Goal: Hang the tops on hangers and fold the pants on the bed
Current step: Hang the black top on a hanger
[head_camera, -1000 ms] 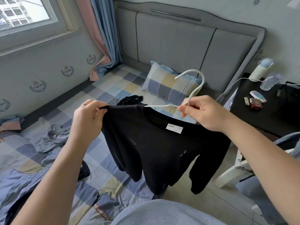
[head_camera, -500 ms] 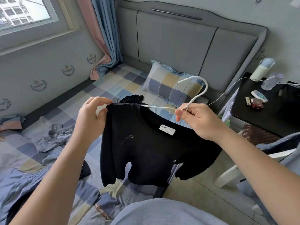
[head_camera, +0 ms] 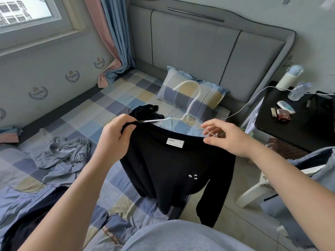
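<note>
Right fingers [head_camera: 211, 126] newly loose off hanger [head_camera: 157, 120]; left fingers [head_camera: 126, 120] tight on black top [head_camera: 172, 169].

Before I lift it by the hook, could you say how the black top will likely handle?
Floppy, probably: the black top droops limp, sleeves dangling, below the left hand. It may slide off the thin white hanger, whose right arm shows bare above the collar by the right hand. Likely light: one hand's grip carries it.

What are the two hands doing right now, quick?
Left hand: fingers curled, gripping the black top at its shoulder.
Right hand: open, fingers spread beside the white hanger, holding nothing.
</note>
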### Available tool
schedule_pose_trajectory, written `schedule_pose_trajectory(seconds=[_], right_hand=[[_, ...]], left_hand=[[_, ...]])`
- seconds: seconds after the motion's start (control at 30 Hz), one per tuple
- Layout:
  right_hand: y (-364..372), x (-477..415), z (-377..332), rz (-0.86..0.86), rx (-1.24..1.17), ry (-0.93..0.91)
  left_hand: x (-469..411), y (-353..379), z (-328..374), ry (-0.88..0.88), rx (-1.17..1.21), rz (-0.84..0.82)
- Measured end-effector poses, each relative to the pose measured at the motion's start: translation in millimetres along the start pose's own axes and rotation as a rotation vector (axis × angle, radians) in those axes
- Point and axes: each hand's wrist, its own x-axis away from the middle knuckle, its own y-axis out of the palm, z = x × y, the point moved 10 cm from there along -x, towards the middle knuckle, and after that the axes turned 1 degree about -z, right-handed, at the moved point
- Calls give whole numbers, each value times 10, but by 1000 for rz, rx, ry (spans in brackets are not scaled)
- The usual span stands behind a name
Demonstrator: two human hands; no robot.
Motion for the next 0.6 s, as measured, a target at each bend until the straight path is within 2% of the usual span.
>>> schedule_pose_trajectory(seconds=[0.07, 0.13, 0.17, 0.27, 0.33, 0.47, 0.53, 0.6], right_hand=[[5, 73, 416, -61, -44, 139], [82, 137, 694, -129, -166, 219], [95, 149, 818, -137, -151, 240], [20, 122, 1009, -73, 5, 287], [-134, 88, 955, 72, 84, 294], [-431, 204, 555, 436, -1, 130], [-442, 301, 327, 471, -102, 21], [-422, 403, 170, 447, -123, -70]], left_hand=[[25, -103, -168, -83, 28, 55], [40, -197, -294, -143, 51, 89], [45, -232, -339, -159, 52, 99], [47, -289, -427, -173, 34, 90], [43, -281, -445, -149, 25, 59], [31, -225, -406, -37, -116, 31], [34, -235, -378, 10, -173, 65], [49, -285, -380, -26, -116, 121]])
